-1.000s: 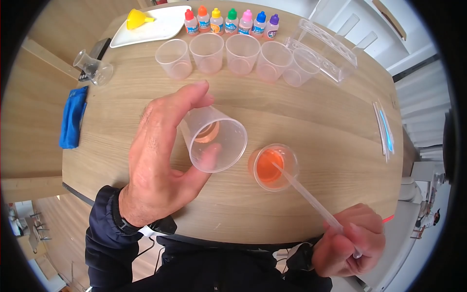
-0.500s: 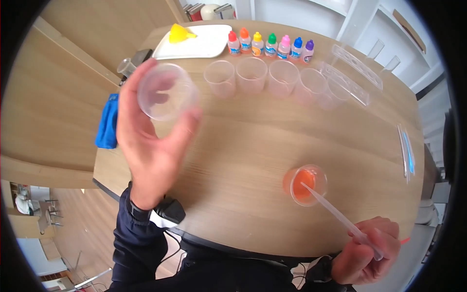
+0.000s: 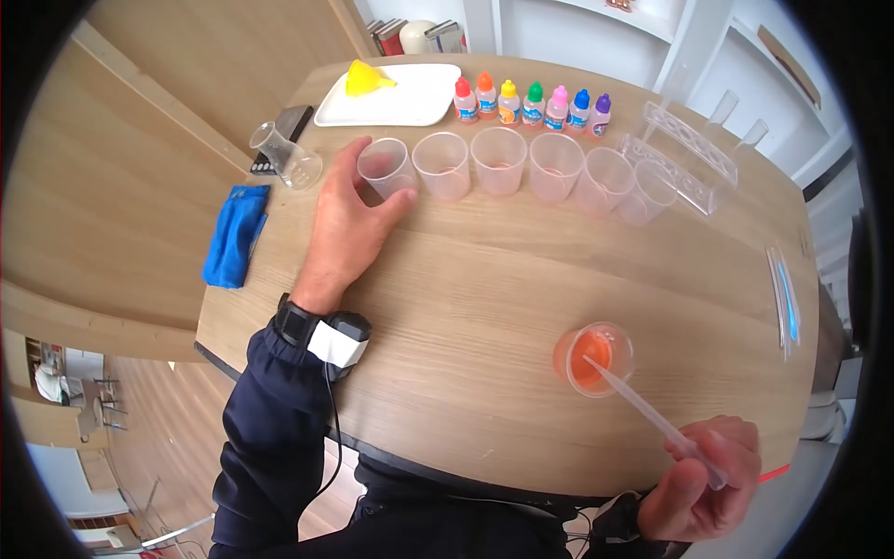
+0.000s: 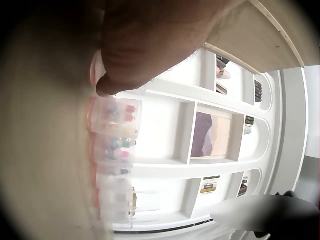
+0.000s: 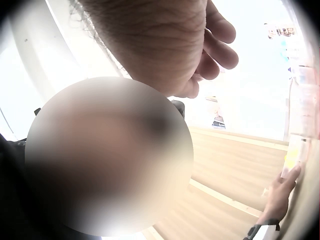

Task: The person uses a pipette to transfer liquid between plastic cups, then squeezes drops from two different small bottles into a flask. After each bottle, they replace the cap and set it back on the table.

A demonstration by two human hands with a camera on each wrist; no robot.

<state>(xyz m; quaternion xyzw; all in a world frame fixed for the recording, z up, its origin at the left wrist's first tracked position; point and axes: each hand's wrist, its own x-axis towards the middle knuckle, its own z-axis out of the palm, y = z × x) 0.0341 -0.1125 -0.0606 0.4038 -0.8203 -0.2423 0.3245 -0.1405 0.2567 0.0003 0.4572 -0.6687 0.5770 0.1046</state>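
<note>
My left hand (image 3: 346, 224) holds a clear plastic cup (image 3: 388, 171), thumb on its near right side and fingers round its left. The cup stands upright at the left end of a row of similar cups (image 3: 499, 163). In the left wrist view the thumb overlaps that cup (image 4: 95, 70). At the lower right, my right hand (image 3: 712, 477) grips a translucent plastic pipette (image 3: 652, 416) by its bulb end. The pipette's tip sits inside a cup of orange liquid (image 3: 564, 360). In the right wrist view the pipette is hidden behind my right hand (image 5: 155, 45).
Several colour-capped dropper bottles (image 3: 533, 108) line up behind the cups. A white tray (image 3: 419, 98) bears a yellow funnel (image 3: 366, 79). At left are a glass flask (image 3: 296, 166) and blue cloth (image 3: 235, 238); at right, a test tube rack (image 3: 689, 144) and thin packets (image 3: 784, 303).
My left hand has carried the cup away from me, from the table's middle to the row's left end, and it now stands there upright. The right hand still holds the pipette in the orange liquid.
</note>
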